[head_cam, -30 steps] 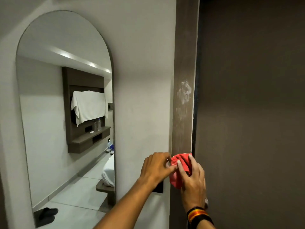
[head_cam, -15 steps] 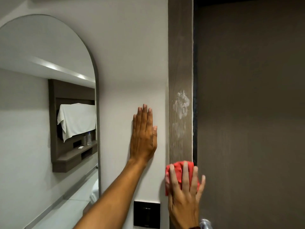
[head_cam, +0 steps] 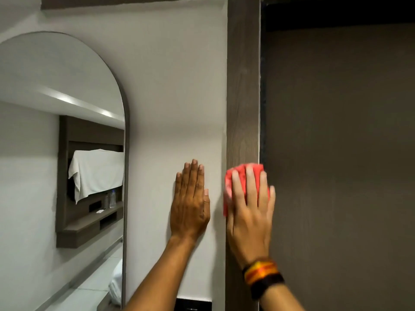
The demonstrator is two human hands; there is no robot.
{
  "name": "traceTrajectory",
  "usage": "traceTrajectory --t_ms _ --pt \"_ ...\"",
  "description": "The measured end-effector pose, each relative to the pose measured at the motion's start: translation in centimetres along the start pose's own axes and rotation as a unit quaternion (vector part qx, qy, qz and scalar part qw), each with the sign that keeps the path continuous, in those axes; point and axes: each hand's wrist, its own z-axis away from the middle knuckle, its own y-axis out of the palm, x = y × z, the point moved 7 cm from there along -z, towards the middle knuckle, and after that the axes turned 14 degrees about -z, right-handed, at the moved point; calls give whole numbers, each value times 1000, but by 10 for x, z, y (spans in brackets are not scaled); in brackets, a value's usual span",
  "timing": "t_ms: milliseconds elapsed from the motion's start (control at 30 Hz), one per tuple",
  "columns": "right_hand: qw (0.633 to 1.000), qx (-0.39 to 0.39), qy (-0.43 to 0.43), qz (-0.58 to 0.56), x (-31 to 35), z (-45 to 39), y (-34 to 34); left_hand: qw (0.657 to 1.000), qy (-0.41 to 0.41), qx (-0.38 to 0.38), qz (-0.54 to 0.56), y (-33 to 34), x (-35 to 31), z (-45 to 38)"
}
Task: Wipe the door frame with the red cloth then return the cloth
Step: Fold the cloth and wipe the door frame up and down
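Pale grey wall (head_cam: 175,90) fills the left side, with an arched mirror (head_cam: 67,153) set in it, and a dark door (head_cam: 336,153) fills the right. Between them runs the brown wooden door frame (head_cam: 243,86), straight up and down.

Your right hand (head_cam: 249,212) presses the red cloth (head_cam: 244,173) flat on the frame. Its fingers (head_cam: 250,182) are spread a little and lie over the cloth, pushing it on the wood instead of pinching it. Your left hand (head_cam: 189,205) is flat on the wall just beside the frame, fingers straight and close together, holding nothing.

You look to be in the middle of the wiping. The wood above the cloth looks clean (the part under your hand is hidden). You probably have more frame to rub, and the cloth is not yet put back.

No words or labels can be read anywhere. Your right wrist has a striped band (head_cam: 260,271), but no writing shows on it.
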Motion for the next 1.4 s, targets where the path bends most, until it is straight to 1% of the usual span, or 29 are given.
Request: traceTrajectory --t_ms 67,133,233,300,367,433,500,600,667,733,833,900,967,1100,1167,1300,1367,1400 --pt "1000 24 4 9 -6 37 8 1000 -2 -3 -2 0 0 1" --pt "999 34 -10 8 -3 22 8 1000 -1 -11 -3 -1 0 2" --pt "999 -2 -34 0 17 -70 -15 1000 6 -11 2 -1 -1 2" --pt "999 -23 -33 -25 28 -152 -30 1000 9 -11 -1 -1 -1 3" --pt "999 -24 -25 -36 37 -227 -43 1000 9 -12 -7 -1 -1 2" --pt "998 -35 -26 -35 42 -266 -48 1000 10 -12 -11 -1 -1 1" --pt "995 -73 -41 -55 41 -257 -51 1000 11 -12 -9 -2 -2 0" --pt "986 -134 -87 -47 34 -182 -44 1000 14 -7 -8 -2 -2 2" --pt "987 -124 -99 -33 31 -162 -36 1000 16 -7 -10 -1 -1 5" --pt "989 -98 -103 -32 39 -198 -40 1000 17 -7 -11 -1 -1 6" --pt "996 -49 -73 -22 60 -300 -55 1000 13 -10 -9 3 0 4" --pt "998 -31 -49 -19 66 -349 -65 1000 13 -10 -9 4 1 3" --pt "998 -35 -38 -25 65 -355 -66 1000 12 -11 -5 3 1 3" --pt "998 -53 -44 -13 60 -301 -55 1000 10 -15 -6 -2 1 -1" --pt "998 -43 -51 -3 63 -317 -60 1000 14 -13 -2 0 0 2" --pt "998 -22 -59 -1 74 -386 -81 1000 17 -12 -2 7 -1 3" --pt "998 -19 -49 -15 73 -386 -78 1000 11 -19 -7 5 1 -1" --pt "999 -17 -42 -25 69 -371 -73 1000 13 -20 -11 3 1 0"
